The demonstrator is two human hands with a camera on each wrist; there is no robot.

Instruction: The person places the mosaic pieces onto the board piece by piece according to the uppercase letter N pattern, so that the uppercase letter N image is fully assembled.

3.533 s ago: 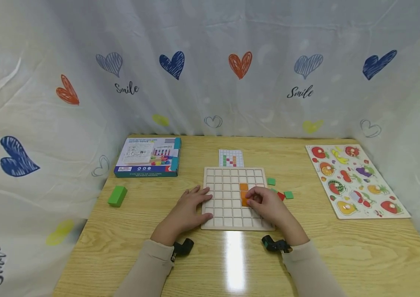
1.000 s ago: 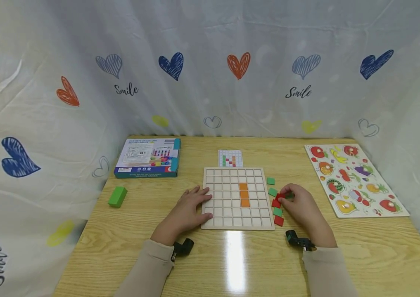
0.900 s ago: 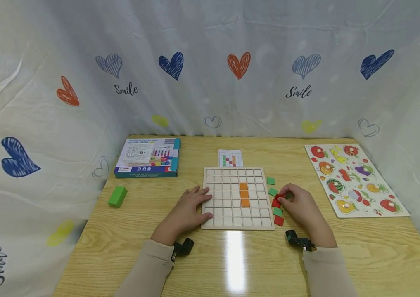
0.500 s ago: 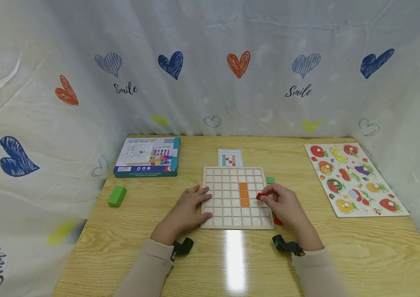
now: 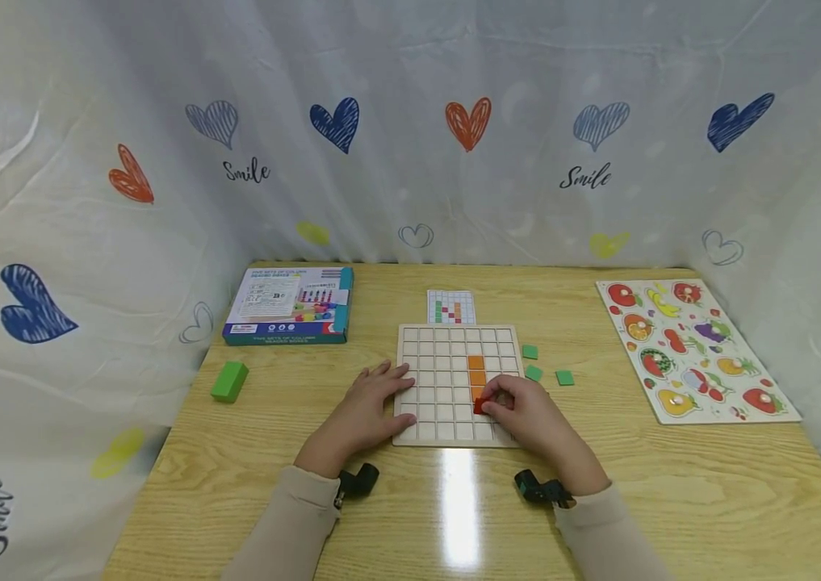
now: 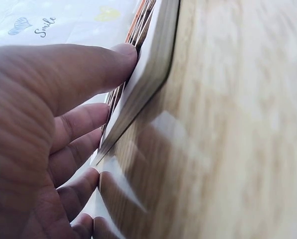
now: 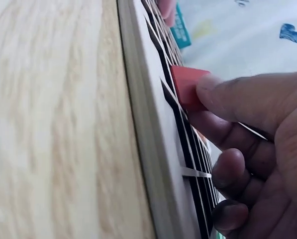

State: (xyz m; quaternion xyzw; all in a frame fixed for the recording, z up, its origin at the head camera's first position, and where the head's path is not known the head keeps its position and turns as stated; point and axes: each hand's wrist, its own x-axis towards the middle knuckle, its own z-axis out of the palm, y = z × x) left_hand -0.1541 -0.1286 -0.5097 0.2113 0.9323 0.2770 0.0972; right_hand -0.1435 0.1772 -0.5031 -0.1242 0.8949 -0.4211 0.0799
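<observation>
A pale wooden grid board (image 5: 428, 402) lies in the middle of the table, with three orange tiles (image 5: 477, 377) in one column of its squares. My right hand (image 5: 529, 410) pinches a red square tile (image 5: 480, 406) between thumb and forefinger, just below the lowest orange tile. In the right wrist view the red tile (image 7: 186, 87) stands tilted at the grid's ridges, its other fingers curled beneath. My left hand (image 5: 366, 413) rests with spread fingers on the board's left edge; its thumb (image 6: 116, 64) lies over the rim in the left wrist view.
Three green tiles (image 5: 529, 352) show right of the board; my right hand hides the area below them. A printed pattern card (image 5: 451, 307) touches the board's far side. Around stand a boxed toy (image 5: 286, 307), a green block (image 5: 229, 382) and a fruit puzzle board (image 5: 693, 355).
My right hand left the orange column, took a red tile from the pile right of the board and carried it left to below the orange tiles. My left hand stays put.
</observation>
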